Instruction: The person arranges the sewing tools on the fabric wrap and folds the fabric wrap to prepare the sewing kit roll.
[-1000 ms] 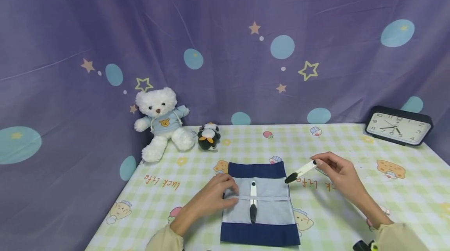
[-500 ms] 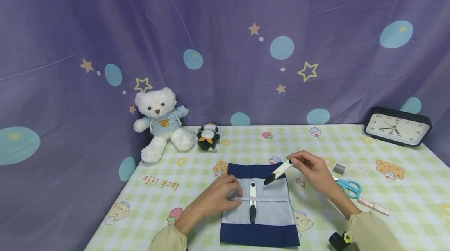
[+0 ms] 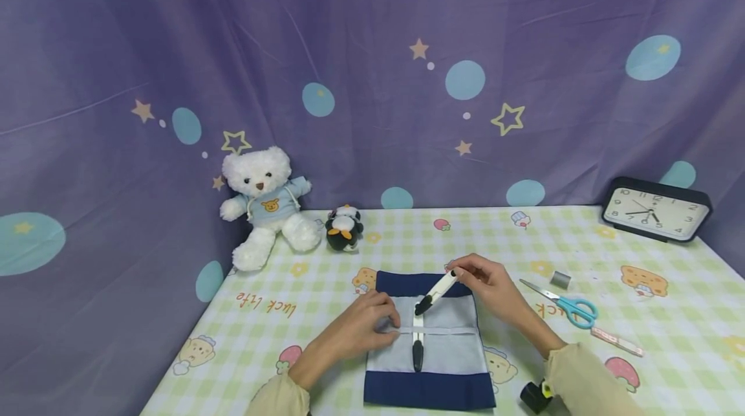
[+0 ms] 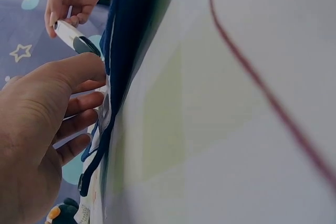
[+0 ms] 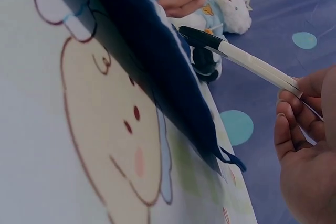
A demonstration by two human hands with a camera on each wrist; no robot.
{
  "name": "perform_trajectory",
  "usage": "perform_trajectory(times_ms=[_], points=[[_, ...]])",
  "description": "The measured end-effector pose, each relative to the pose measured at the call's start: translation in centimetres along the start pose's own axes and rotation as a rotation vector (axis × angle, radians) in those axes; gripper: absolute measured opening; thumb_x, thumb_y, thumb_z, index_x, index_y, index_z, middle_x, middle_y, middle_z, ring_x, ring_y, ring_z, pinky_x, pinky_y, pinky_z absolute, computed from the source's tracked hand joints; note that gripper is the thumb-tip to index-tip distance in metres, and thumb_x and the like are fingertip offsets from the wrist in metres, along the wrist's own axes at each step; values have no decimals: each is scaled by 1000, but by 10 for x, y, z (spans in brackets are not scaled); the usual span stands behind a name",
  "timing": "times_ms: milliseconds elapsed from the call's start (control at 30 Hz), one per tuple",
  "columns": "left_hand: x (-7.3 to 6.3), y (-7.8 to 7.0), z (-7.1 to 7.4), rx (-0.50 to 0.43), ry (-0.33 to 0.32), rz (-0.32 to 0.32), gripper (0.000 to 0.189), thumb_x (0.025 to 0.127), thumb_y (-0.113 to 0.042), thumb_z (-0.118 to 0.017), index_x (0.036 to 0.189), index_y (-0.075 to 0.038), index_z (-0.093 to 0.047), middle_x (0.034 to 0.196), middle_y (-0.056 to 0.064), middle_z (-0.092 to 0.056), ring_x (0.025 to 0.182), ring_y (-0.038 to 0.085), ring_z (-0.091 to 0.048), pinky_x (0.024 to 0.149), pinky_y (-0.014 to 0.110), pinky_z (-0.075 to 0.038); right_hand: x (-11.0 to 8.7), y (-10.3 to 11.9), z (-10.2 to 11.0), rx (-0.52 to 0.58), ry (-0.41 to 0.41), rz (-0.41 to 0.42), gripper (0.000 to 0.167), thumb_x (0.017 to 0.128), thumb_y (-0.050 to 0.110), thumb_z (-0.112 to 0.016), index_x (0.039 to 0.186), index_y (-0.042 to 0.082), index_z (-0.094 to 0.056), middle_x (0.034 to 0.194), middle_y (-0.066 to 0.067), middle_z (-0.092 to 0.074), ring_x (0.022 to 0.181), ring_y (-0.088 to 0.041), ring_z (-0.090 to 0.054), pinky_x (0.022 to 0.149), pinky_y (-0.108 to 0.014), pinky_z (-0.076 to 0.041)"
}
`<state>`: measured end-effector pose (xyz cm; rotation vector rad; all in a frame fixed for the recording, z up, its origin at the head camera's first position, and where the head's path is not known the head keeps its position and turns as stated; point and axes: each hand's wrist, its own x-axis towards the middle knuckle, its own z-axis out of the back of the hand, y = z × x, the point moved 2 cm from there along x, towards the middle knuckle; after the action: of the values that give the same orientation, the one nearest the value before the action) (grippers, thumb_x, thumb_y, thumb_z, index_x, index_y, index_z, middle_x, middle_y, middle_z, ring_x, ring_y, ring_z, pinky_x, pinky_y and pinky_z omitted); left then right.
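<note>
In the head view, a grey cloth organiser (image 3: 448, 354) with dark blue ends and a pale elastic band (image 3: 454, 331) lies flat. One slim white tool with a black end (image 3: 418, 354) lies lengthwise under the band. My left hand (image 3: 363, 325) rests at the organiser's left edge, fingers loosely bent, with a gap between thumb and fingers near the band. My right hand (image 3: 489, 283) pinches a matching white tool with a black end (image 3: 439, 290) by its white tip. This second tool slants down-left above the first; in the right wrist view my fingertips (image 5: 291, 95) grip its white end.
Right of the organiser lie blue-handled scissors (image 3: 573, 309), a grey spool (image 3: 561, 279) and a pink-and-white strip (image 3: 618, 341). A black object (image 3: 534, 398) is near my right sleeve. A teddy bear (image 3: 264, 206), toy penguin (image 3: 344, 228) and clock (image 3: 658, 210) stand at the back.
My right hand has moved left with the white tool, from beyond the organiser's right edge to above the first tool. The scissors and spool have come into sight. My left hand has barely moved.
</note>
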<state>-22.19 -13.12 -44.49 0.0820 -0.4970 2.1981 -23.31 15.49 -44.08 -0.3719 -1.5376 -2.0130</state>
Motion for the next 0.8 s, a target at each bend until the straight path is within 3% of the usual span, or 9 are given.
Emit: perform_trajectory(times_ms=[267, 533, 800], points=[[1, 0, -1, -1, -5, -7, 9, 90, -22, -82, 93, -21, -74, 97, -11, -60, 89, 7, -46, 81, 25, -41, 4, -2, -12, -22, 24, -20, 18, 105, 2, -57, 114, 2, -72, 105, -9, -70, 81, -31, -65, 69, -29, -52], [2, -1, -1, -8, -9, -1, 10, 89, -21, -83, 92, -21, -73, 95, -12, -60, 88, 5, -47, 81, 24, -42, 8, -4, -20, -23, 48, -69, 18, 106, 8, -58, 116, 7, -74, 108, -6, -70, 83, -35, -65, 69, -38, -55], [1, 0, -2, -15, -3, 17, 10, 89, -20, -83, 93, -21, -74, 96, -13, -60, 88, 5, -47, 81, 24, -42, 13, -5, -26, -28, 83, -97, 20, 107, 9, -57, 118, 3, -72, 107, -7, -69, 71, -28, -56, 63, -29, -48]])
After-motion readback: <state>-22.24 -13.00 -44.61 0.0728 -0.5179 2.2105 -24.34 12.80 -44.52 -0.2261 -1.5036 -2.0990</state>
